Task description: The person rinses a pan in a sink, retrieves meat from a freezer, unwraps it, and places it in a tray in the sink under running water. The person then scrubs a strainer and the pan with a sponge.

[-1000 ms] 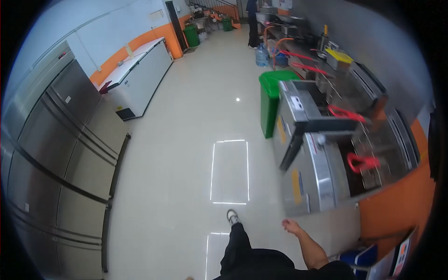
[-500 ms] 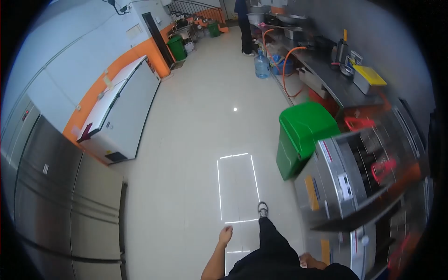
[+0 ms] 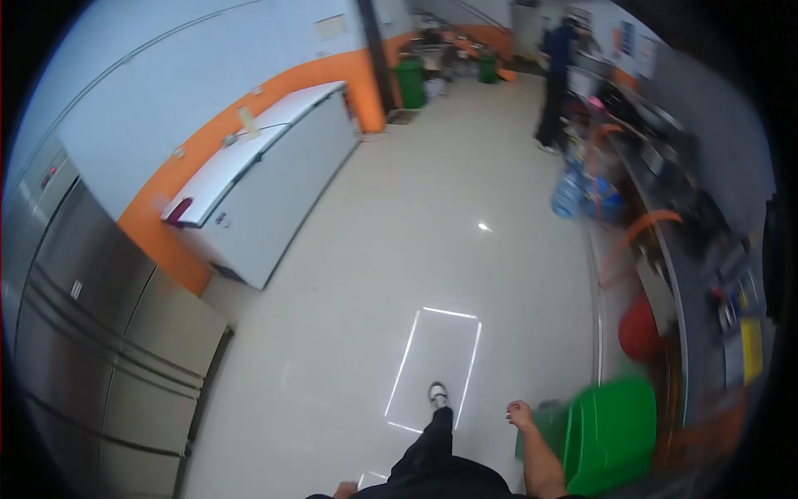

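My right hand (image 3: 517, 412) swings forward over the floor, its fingers loosely curled with nothing seen in them. Just to its right stands a green lidded bin (image 3: 617, 432), the nearest thing to that hand; I see no grip on it. My left hand (image 3: 346, 490) shows only in part at the bottom edge, low beside my body. Its fingers are hidden, so what it may hold cannot be seen. One shoe (image 3: 438, 396) of mine is out in front on the pale tiles.
Steel refrigerator doors (image 3: 75, 308) line the left, followed by a white chest freezer (image 3: 287, 162). Along the right runs a steel counter (image 3: 657, 195) with cookware, blurred. A blue water bottle (image 3: 568, 195) and a red tub (image 3: 638, 328) stand low there. Another person (image 3: 559, 79) stands farther off.
The view has turned right and moved ahead, so the green bin is now closer beside me. My right hand has swung forward, my left back. The steel appliances at right have left view.
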